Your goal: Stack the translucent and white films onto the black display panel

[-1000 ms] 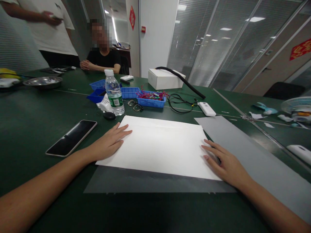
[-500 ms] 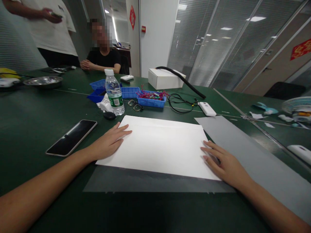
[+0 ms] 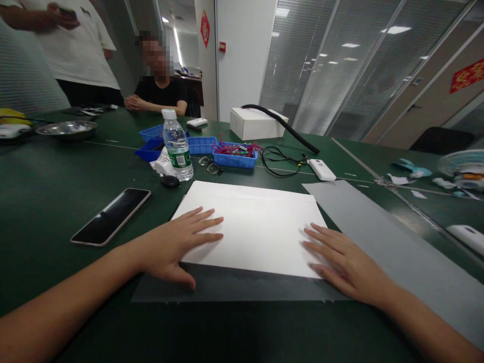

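White paper [image 3: 253, 227] lies flat on the green table in front of me, over a dark translucent sheet [image 3: 242, 287] whose near strip shows below it. My left hand [image 3: 177, 244] is spread over the paper's left side, fingers apart, thumb over the translucent sheet. At the opposite side my right hand [image 3: 344, 259] spreads its fingers over the paper's right edge. Neither hand grips anything; whether the fingertips press on the paper I cannot tell. A grey sheet [image 3: 393, 242] rests on the table to the right of the paper.
Left of the paper is a smartphone [image 3: 111, 217]. Behind stand a water bottle [image 3: 177, 146], a black mouse [image 3: 170, 181], glasses [image 3: 210, 165], a blue tray of red wires [image 3: 235, 159], a black cable [image 3: 282, 164] and a white box [image 3: 257, 124]. Two people are across the table.
My left hand has moved inward and nearer to me, from the paper's left edge onto its surface, fingers spreading. My right hand has shifted slightly inward over the paper.
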Demonstrator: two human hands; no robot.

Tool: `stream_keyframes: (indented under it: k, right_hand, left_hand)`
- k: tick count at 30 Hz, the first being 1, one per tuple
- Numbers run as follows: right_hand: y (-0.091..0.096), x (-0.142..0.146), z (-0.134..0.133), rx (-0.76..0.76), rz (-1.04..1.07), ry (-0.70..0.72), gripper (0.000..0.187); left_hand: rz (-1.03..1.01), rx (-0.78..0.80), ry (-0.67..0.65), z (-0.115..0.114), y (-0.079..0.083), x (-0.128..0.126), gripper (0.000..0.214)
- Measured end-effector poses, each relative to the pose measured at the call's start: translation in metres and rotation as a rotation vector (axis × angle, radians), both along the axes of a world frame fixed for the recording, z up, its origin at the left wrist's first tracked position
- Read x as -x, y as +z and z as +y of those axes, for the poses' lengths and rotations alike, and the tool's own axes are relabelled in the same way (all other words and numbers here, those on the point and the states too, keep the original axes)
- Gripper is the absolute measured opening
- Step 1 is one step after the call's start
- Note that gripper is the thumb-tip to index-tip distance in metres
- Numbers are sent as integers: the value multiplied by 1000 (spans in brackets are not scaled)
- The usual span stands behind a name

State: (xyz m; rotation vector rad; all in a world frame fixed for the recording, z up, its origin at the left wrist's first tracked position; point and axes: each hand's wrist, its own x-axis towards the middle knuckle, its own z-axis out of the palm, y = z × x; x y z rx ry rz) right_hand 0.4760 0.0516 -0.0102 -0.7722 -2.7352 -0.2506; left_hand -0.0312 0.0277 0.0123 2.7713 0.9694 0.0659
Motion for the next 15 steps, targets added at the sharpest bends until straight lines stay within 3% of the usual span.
stream_keyframes:
  k: [4,10,15]
  right_hand:
    - [4,6,-7,69,-86,94,69]
    - [2,5,-6,110,-95,55,73]
    - [-2,5,-5,142,-80,37,75]
  left_hand:
    - [3,46,-28,-1,4,-6,124]
    - [-46,97,-45,-8,6,-15,134]
    - [29,159,-59,-16,15,-31,127]
